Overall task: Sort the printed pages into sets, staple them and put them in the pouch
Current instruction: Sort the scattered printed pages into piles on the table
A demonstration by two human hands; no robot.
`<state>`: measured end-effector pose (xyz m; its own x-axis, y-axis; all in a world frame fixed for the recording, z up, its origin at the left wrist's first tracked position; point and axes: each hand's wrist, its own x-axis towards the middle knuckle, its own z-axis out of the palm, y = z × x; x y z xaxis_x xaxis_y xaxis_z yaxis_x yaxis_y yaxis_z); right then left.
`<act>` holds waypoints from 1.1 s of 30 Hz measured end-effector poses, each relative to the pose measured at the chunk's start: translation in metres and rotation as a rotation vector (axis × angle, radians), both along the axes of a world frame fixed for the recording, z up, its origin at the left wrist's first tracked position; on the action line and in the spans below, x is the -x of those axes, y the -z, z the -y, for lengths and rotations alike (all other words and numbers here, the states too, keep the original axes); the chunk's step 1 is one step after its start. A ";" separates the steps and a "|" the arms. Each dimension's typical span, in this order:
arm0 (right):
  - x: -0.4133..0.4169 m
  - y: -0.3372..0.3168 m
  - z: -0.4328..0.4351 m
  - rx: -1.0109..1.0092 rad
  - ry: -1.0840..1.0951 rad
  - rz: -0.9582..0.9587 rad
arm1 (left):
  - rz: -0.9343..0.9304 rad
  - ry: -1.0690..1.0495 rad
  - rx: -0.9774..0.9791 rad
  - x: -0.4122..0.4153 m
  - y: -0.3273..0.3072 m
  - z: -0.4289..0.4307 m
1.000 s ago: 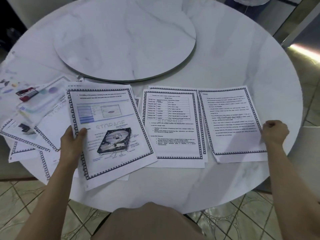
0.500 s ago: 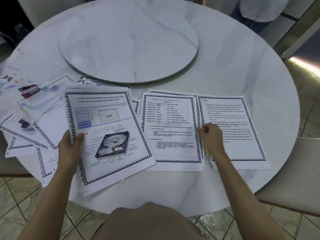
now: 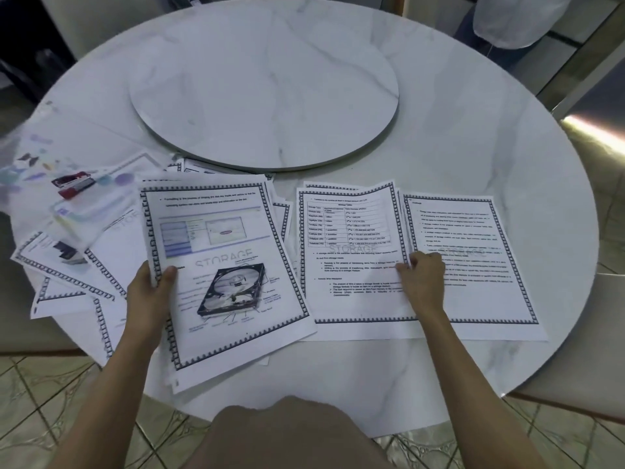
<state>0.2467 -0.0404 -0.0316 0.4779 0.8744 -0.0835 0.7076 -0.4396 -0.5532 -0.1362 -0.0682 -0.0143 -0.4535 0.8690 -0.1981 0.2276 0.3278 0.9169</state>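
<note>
A stack of printed pages is gripped at its left edge by the left hand, thumb on top and fingers beneath; its top sheet shows a hard-drive picture under the pale watermark "STORAGE", inside a dark toothed border. To the right of that grip, a page with a table is pinched at its right edge by the right hand, the edge lifted slightly off the sheets under it. Just beyond this pinch, on its right, a text-only page lies flat, partly covered by the right hand. The body text is too blurred to be read.

Left of the left-hand grip, more bordered pages are spread in a loose, overlapping heap. Further off on that side, a red and black stapler lies near a translucent plastic pouch printed with small coloured shapes.

Everything is carried by a round white table with grey marble veining and a smooth, glossy top. A round turntable of the same marble sits at its middle. Patterned floor tiles are seen below the near rim, and a pale chair seat at the right.
</note>
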 end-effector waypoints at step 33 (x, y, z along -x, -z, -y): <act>-0.146 -0.041 -0.001 -0.144 0.285 0.141 | -0.034 0.057 0.080 0.000 0.004 -0.014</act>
<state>0.3927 -0.0396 0.0093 0.7030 0.7019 0.1149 0.6412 -0.5556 -0.5294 -0.1365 -0.0540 -0.0184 -0.4117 0.8755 -0.2531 0.2788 0.3854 0.8796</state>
